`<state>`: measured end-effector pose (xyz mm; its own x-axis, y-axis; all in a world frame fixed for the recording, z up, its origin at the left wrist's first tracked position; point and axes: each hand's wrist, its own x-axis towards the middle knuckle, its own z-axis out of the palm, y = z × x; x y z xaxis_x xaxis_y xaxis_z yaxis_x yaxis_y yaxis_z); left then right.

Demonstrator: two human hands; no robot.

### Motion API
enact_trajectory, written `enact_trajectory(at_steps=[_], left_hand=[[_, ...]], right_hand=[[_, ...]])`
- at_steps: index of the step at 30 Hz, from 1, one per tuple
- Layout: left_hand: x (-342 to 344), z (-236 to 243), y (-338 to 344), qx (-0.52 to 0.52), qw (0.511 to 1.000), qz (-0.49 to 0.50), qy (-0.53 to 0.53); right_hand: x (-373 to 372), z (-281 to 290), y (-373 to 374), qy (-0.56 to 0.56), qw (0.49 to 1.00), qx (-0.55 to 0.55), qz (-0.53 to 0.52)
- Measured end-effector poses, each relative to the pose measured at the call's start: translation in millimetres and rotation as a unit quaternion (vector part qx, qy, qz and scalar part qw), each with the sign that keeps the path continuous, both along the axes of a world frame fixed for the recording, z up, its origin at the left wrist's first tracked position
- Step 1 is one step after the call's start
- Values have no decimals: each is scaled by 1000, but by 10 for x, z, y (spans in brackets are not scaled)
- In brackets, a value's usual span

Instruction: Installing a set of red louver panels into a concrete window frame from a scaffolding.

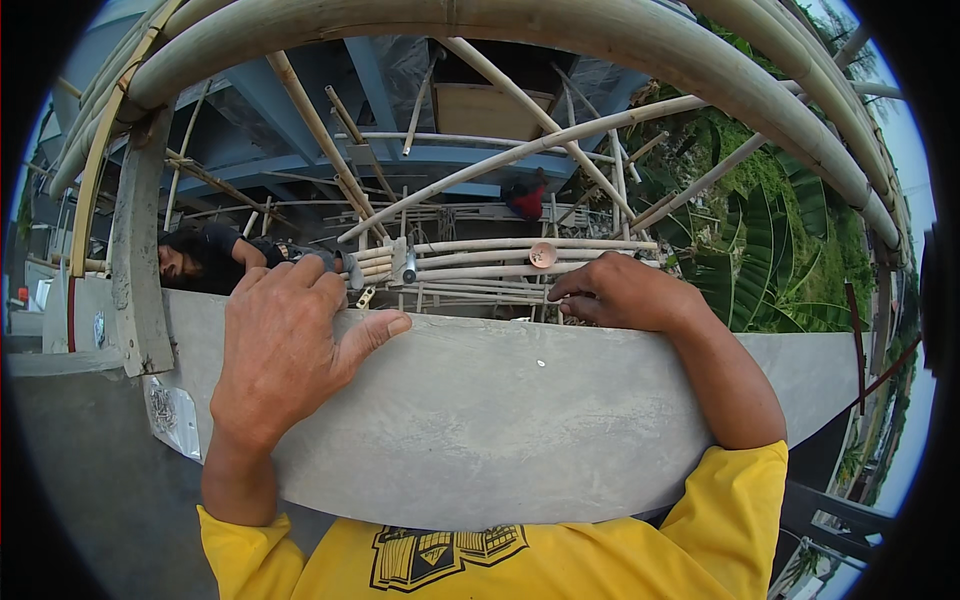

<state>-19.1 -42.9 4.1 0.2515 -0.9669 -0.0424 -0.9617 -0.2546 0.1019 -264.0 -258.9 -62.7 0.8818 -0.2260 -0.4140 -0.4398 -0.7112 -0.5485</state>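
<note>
A broad grey concrete ledge [480, 420] lies across in front of me. My left hand [285, 340] rests at its far edge, thumb stretched out along the top and fingers bent over the edge, their tips hidden. Farther right, my right hand [625, 292] hangs loosely over the same edge, fingers slightly bent and apart, with nothing seen in them. Beyond the left thumb are a small brass-coloured metal piece [366, 297] and a silver cylindrical thing [409, 264]. A round orange-brown dish [542, 255] sits on the bamboo poles [475, 271] near my right hand.
Bamboo scaffolding [520, 150] crosses beyond the ledge, with a thick rail [440, 18] overhead. A person in a dark shirt [215, 250] is below at left; a person in red [525, 200] is farther down. A clear bag of small metal pieces [173, 415] lies left.
</note>
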Motion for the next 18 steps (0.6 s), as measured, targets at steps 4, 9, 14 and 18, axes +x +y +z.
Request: enact_trajectory(at_steps=[4, 9, 14, 18], left_hand=[[-6, 16, -10, 5, 1000, 3, 5], [-5, 6, -6, -1, 1000, 0, 9], [-1, 12, -7, -2, 1000, -7, 3], [8, -2, 3, -6, 1000, -12, 2]], right_hand=[[11, 26, 4, 10, 1000, 3, 2], [9, 31, 4, 6, 1000, 5, -1], [7, 19, -1, 6, 1000, 10, -2], [9, 9, -2, -1, 1000, 7, 3]])
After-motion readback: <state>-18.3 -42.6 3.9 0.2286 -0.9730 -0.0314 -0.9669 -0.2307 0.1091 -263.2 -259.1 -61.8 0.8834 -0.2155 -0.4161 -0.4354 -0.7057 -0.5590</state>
